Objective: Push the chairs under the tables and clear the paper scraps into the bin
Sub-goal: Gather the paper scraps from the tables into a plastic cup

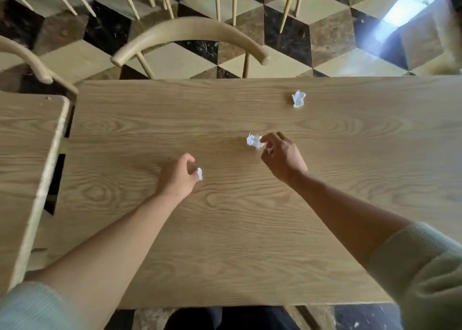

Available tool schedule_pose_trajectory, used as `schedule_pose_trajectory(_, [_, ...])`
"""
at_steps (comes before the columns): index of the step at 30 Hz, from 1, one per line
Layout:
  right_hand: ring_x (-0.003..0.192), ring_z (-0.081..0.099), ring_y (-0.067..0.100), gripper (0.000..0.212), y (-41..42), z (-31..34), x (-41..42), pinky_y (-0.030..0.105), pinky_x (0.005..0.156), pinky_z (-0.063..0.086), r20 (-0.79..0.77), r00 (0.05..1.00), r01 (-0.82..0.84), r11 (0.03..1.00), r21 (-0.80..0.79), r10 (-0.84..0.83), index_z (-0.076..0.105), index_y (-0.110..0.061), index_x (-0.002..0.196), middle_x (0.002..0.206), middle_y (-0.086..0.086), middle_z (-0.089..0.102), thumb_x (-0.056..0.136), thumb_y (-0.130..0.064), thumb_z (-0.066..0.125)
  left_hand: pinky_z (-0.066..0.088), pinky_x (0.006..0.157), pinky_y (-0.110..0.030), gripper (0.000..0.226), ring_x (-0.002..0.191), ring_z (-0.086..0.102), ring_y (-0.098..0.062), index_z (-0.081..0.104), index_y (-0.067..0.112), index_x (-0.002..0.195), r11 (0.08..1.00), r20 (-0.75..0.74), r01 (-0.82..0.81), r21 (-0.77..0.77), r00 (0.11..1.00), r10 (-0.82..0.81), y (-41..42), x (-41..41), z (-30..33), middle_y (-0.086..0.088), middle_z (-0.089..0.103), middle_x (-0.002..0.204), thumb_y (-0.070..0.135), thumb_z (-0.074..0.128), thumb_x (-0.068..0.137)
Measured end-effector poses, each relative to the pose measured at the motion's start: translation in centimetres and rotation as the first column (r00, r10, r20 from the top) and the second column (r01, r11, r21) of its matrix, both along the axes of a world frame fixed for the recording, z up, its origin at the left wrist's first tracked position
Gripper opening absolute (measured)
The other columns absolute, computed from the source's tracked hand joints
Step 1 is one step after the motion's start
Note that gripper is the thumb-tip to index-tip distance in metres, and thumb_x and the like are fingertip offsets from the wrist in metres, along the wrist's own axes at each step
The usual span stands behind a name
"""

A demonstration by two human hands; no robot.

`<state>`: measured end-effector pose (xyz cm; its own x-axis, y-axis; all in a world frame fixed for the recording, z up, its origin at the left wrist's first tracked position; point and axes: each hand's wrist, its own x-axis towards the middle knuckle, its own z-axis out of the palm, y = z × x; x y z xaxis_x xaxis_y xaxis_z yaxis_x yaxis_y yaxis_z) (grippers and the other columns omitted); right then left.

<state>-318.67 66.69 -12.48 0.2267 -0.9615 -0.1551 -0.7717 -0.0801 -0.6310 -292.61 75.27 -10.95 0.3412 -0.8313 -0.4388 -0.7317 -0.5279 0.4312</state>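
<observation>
Closely curled, the fingers of the left hand (178, 177) were closed round a small white paper scrap (199, 173), only a sliver of it showing past the thumb side, so its shape and long axis could not be told; the right hand (281, 157) had its fingertips (265, 139) pinched together on a second crumpled scrap (253, 140), a ragged, roughly round wad with no clear long axis, jutting leftward from the fingers and sitting at or just above the table top near its middle; whether it touched the wood could not be told. Both forearms were bare, coming from pale ribbed sleeves (422, 267) pushed up near the elbows. A third scrap (298, 99) lay loose near the far edge of the table (225, 242), well apart from both hands; it was a folded, cupped piece, slightly taller than wide, standing somewhat upright. The table was light wood with bold oak-like grain running left to right, its long axis crosswise to the person; a second table (22, 154) of the same wood stood just beside it on the left, a narrow gap between them. Beyond the far edge, the curved wooden chair back (190, 33) of a chair arched over a floor (325, 36) of glossy cube-pattern tiles in cream, brown and black.
</observation>
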Motion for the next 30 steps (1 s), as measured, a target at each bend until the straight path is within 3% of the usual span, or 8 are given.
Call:
schedule_pose_trajectory(3, [0.087, 0.060, 0.024, 0.042, -2.0, 0.1, 2.8, 0.032, 0.071, 0.049, -0.029, 0.995, -0.092, 0.995, 0.048, 0.093, 0.059, -0.017, 0.126, 0.114, 0.009, 0.055, 0.084, -0.017, 0.068, 0.043, 0.062, -0.025, 0.014, 0.081, 0.068, -0.021, 0.073, 0.013, 0.093, 1.000, -0.070, 0.023, -0.015, 0.997, -0.024, -1.3, -0.5, -0.2, 0.000, 0.072, 0.083, 0.004, 0.068, 0.084])
schedule_pose_trajectory(6, [0.083, 0.063, 0.034, 0.019, -3.6, -0.5, 3.8, 0.041, 0.070, 0.056, -0.099, 0.990, -0.093, 0.995, 0.033, 0.095, 0.068, -0.010, 0.107, 0.106, 0.013, 0.057, 0.090, -0.018, 0.065, 0.040, 0.060, -0.019, 0.022, 0.079, 0.066, -0.018, 0.073, 0.016, 0.087, 0.999, -0.130, 0.036, -0.027, 0.991, -0.039, -2.8, -0.4, -0.5, 0.003, 0.071, 0.081, -0.003, 0.066, 0.078])
schedule_pose_trajectory(11, [0.090, 0.061, 0.037, 0.017, -10.6, 0.5, -0.5, 0.027, 0.071, 0.038, -0.060, 0.923, 0.373, 0.921, -0.111, -0.381, 0.073, -0.002, 0.094, 0.104, 0.019, 0.063, 0.087, -0.011, 0.061, 0.044, 0.060, -0.016, 0.029, 0.068, 0.068, -0.012, 0.071, 0.020, 0.082, 0.996, -0.175, 0.011, -0.088, 0.984, -0.026, -4.5, 0.1, -1.0, 0.005, 0.071, 0.078, -0.007, 0.065, 0.074])
schedule_pose_trajectory(14, [0.100, 0.060, 0.034, 0.028, -14.6, 0.5, -2.7, 0.028, 0.084, 0.043, -0.164, 0.876, 0.447, 0.892, -0.074, -0.453, 0.073, -0.003, 0.106, 0.118, 0.019, 0.057, 0.093, -0.024, 0.061, 0.052, 0.063, -0.026, 0.028, 0.064, 0.072, -0.019, 0.069, 0.021, 0.077, 0.991, -0.231, -0.079, -0.111, 0.972, 0.051, -4.7, -0.1, -1.5, 0.006, 0.068, 0.074, -0.007, 0.065, 0.077])
schedule_pose_trajectory(17, [0.103, 0.058, 0.035, 0.033, -15.2, -0.3, -3.0, 0.033, 0.086, 0.044, -0.242, 0.902, 0.368, 0.930, 0.003, -0.357, 0.069, -0.001, 0.110, 0.120, 0.020, 0.056, 0.095, -0.028, 0.059, 0.058, 0.065, -0.033, 0.028, 0.063, 0.072, -0.021, 0.068, 0.021, 0.074, 0.983, -0.286, -0.155, -0.098, 0.950, 0.122, -4.4, -0.1, -1.8, 0.004, 0.068, 0.072, -0.007, 0.065, 0.078])
schedule_pose_trajectory(23, [0.077, 0.065, 0.018, 0.020, -8.1, 0.7, 4.5, 0.024, 0.063, 0.041, -0.045, 0.998, 0.051, 0.987, 0.152, -0.045, 0.075, -0.018, 0.087, 0.080, 0.001, 0.071, 0.089, -0.037, 0.071, 0.054, 0.062, -0.026, 0.028, 0.069, 0.070, -0.015, 0.071, 0.017, 0.077, 0.964, -0.347, -0.261, -0.040, 0.909, 0.232, -4.6, 1.1, -1.0, 0.001, 0.070, 0.075, -0.010, 0.071, 0.070])
schedule_pose_trajectory(27, [0.076, 0.060, 0.007, 0.016, -0.3, 1.5, 12.1, 0.017, 0.067, 0.042, 0.161, 0.947, -0.308, 0.928, 0.210, 0.278, 0.075, -0.016, 0.097, 0.098, -0.008, 0.067, 0.083, -0.021, 0.077, 0.059, 0.065, -0.030, 0.031, 0.066, 0.065, -0.013, 0.069, 0.017, 0.073, 0.926, -0.437, -0.377, 0.011, 0.831, 0.344, -3.9, 2.5, 0.4, 0.000, 0.069, 0.074, -0.013, 0.075, 0.068])
schedule_pose_trajectory(30, [0.081, 0.063, 0.008, 0.017, 2.6, 1.7, 15.6, 0.018, 0.071, 0.045, 0.197, 0.937, -0.332, 0.911, 0.244, 0.289, 0.075, -0.016, 0.097, 0.102, -0.004, 0.072, 0.082, -0.022, 0.079, 0.061, 0.066, -0.037, 0.032, 0.068, 0.067, -0.024, 0.068, 0.011, 0.075, 0.851, -0.569, -0.517, 0.089, 0.675, 0.470, -2.8, 4.4, 1.4, -0.012, 0.071, 0.078, -0.020, 0.066, 0.076])
